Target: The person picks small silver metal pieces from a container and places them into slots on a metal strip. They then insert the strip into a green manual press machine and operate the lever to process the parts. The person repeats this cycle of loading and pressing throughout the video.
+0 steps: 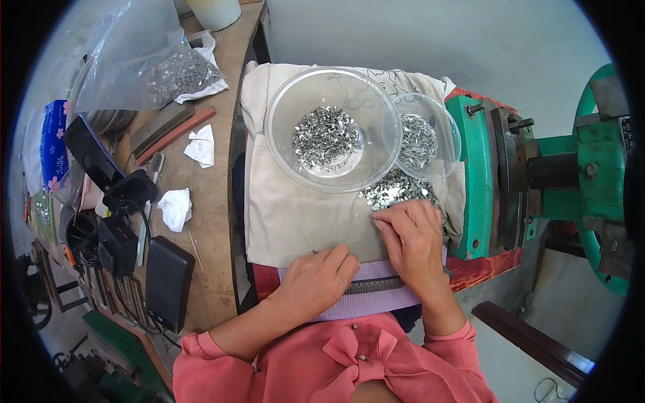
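My right hand (411,236) is at the near edge of a loose pile of small shiny metal pieces (396,190), fingers bent and drawn together. Whatever its fingertips hold is hidden or too small to name. Closer to me, my left hand (320,277) is curled at the left end of a dark, notched metal strip (377,285), which lies on purple checked cloth (396,297). What those fingers hold, if anything, cannot be made out. Beyond the hands, a large clear plastic bowl (277,158) contains many small folded-looking metal pieces (325,138). Beside it, a smaller clear dish (446,138) holds thin metal pins (418,141).
Beige cloth (282,225) covers the work surface. A green machine (475,201) with a handwheel (591,258) stands at the right. On the wooden table (218,255) at left are a black power bank (168,282), a phone (93,153), crumpled tissues (176,209) and a plastic bag of metal pieces (181,77).
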Demonstrator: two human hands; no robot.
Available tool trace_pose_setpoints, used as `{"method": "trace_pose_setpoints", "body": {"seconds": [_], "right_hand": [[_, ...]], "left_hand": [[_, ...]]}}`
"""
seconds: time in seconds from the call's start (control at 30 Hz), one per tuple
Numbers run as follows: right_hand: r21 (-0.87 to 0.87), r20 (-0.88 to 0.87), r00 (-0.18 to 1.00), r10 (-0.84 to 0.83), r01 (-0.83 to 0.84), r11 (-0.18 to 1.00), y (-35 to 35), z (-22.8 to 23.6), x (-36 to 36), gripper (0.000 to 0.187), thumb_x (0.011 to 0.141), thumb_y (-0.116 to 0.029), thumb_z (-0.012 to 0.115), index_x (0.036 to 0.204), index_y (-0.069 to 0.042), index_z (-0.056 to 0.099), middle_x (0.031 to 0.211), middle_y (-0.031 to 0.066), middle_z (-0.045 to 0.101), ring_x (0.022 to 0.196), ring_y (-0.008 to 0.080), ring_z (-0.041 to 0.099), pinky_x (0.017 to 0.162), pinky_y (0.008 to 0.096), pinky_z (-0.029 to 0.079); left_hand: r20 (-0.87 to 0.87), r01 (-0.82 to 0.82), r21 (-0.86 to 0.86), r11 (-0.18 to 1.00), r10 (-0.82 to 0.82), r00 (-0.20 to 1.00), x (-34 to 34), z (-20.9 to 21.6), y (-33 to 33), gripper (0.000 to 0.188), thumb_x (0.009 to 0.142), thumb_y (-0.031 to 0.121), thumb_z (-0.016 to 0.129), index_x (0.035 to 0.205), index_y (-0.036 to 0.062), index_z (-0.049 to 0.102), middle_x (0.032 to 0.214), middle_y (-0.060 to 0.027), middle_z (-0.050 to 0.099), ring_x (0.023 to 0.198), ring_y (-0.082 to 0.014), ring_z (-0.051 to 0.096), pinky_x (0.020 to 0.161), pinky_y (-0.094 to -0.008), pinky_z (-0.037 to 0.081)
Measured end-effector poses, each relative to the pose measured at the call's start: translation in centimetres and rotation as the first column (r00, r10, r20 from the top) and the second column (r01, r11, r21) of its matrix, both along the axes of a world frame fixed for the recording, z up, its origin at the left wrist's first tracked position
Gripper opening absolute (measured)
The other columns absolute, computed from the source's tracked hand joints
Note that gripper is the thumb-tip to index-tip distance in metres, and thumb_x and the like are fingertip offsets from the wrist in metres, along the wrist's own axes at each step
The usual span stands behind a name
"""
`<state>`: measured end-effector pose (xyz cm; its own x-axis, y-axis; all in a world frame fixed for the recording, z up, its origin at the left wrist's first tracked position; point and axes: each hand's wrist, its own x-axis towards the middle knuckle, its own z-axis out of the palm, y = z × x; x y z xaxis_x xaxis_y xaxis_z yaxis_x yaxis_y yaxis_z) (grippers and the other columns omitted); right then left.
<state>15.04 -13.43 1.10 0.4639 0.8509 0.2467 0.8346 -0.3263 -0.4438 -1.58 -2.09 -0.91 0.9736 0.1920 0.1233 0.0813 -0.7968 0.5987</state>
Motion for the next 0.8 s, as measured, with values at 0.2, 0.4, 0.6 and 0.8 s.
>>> {"method": "trace_pose_setpoints", "body": {"seconds": [0.2, 0.4, 0.6, 0.8], "right_hand": [[0.017, -0.004, 1.0, 0.01, -0.01, 1.0, 0.1, -0.2, 0.2, 0.015, 0.082, -0.009, 0.076, 0.096, -0.011, 0.072, 0.09, 0.0028, 0.06, 0.087, 0.0254, 0.056, 0.078, 0.0389, 0.039], [0.045, -0.021, 1.0, 0.004, -0.004, 0.999, 0.1, -0.6, 0.3, 0.016, 0.081, -0.008, 0.077, 0.096, -0.01, 0.072, 0.089, 0.0026, 0.06, 0.087, 0.0253, 0.056, 0.078, 0.0388, 0.039], [0.061, -0.031, 0.999, 0.01, -0.008, 0.998, -0.1, -0.6, 0.3, 0.018, 0.079, -0.007, 0.078, 0.096, -0.011, 0.072, 0.091, 0.0026, 0.06, 0.088, 0.0254, 0.056, 0.078, 0.039, 0.039], [0.072, -0.037, 0.999, 0.025, -0.022, 0.997, -0.2, -0.6, 0.3, 0.019, 0.078, -0.007, 0.078, 0.096, -0.011, 0.072, 0.092, 0.0028, 0.059, 0.089, 0.0257, 0.056, 0.077, 0.0395, 0.039]], "left_hand": [[0.037, -0.119, -0.093, 0.989, 0.123, 0.992, -0.9, 1.6, 0.9, 0.015, 0.086, 0.013, 0.073, 0.094, 0.0092, 0.061, 0.087, -0.0076, 0.057, 0.067, -0.0254, 0.064, 0.055, -0.0373, 0.051], [0.071, -0.448, 0.053, 0.893, 0.444, 0.893, -3.3, 5.4, 4.9, 0.01, 0.086, 0.002, 0.067, 0.092, 0.006, 0.06, 0.091, -0.013, 0.061, 0.08, -0.0309, 0.065, 0.065, -0.0362, 0.052], [0.209, -0.695, 0.36, 0.622, 0.673, 0.71, -6.2, 8.0, 10.6, 0.009, 0.091, -0.003, 0.061, 0.098, 0.0012, 0.056, 0.092, -0.0139, 0.06, 0.08, -0.0329, 0.061, 0.071, -0.0378, 0.05], [0.22, -0.711, 0.501, 0.493, 0.722, 0.656, -7.3, 7.3, 14.2, 0.013, 0.092, 0.001, 0.065, 0.103, 0.0007, 0.059, 0.096, -0.0132, 0.061, 0.086, -0.0338, 0.062, 0.075, -0.0386, 0.049]]}}
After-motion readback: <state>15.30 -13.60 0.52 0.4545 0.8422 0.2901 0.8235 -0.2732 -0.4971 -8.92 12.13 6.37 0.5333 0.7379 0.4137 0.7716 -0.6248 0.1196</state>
